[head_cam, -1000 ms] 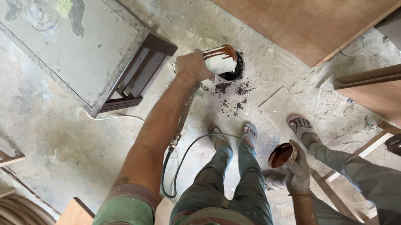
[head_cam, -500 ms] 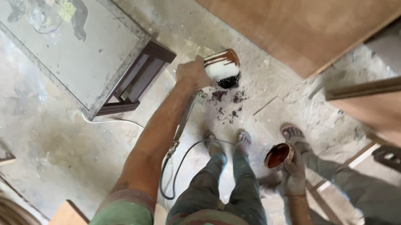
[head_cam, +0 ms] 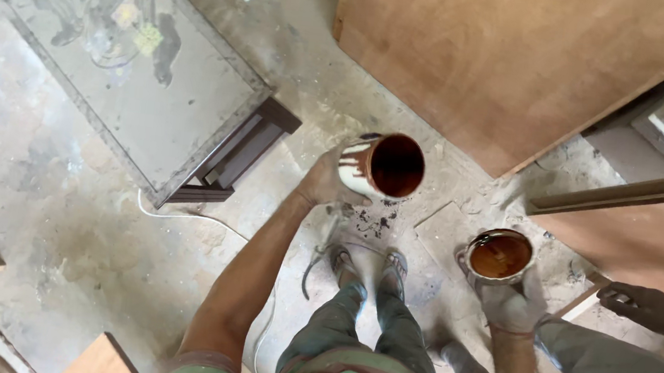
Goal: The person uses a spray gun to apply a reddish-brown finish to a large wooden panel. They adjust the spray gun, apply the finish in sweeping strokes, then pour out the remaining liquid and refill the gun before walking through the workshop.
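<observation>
My left hand (head_cam: 323, 179) grips a white, brown-stained paint can (head_cam: 383, 166) by its side, tilted so its dark brown inside faces the camera. My gloved right hand (head_cam: 512, 302) holds a smaller round tin (head_cam: 499, 256) upright, filled with brown liquid. Both are held out above the dusty concrete floor, with the tin lower and to the right of the can. My two feet (head_cam: 369, 265) stand between them, beside dark brown drips (head_cam: 369, 222) on the floor.
A low grey-topped table (head_cam: 125, 63) stands at the left. A large plywood sheet (head_cam: 521, 62) lies at the top right, wooden boards (head_cam: 637, 217) at the right. Another person's hand (head_cam: 643, 305) and leg (head_cam: 611, 368) are at the right. A cable (head_cam: 290, 265) lies on the floor.
My left hand has lifted the can off the floor and tilted its mouth toward me. My right hand has raised the small tin closer.
</observation>
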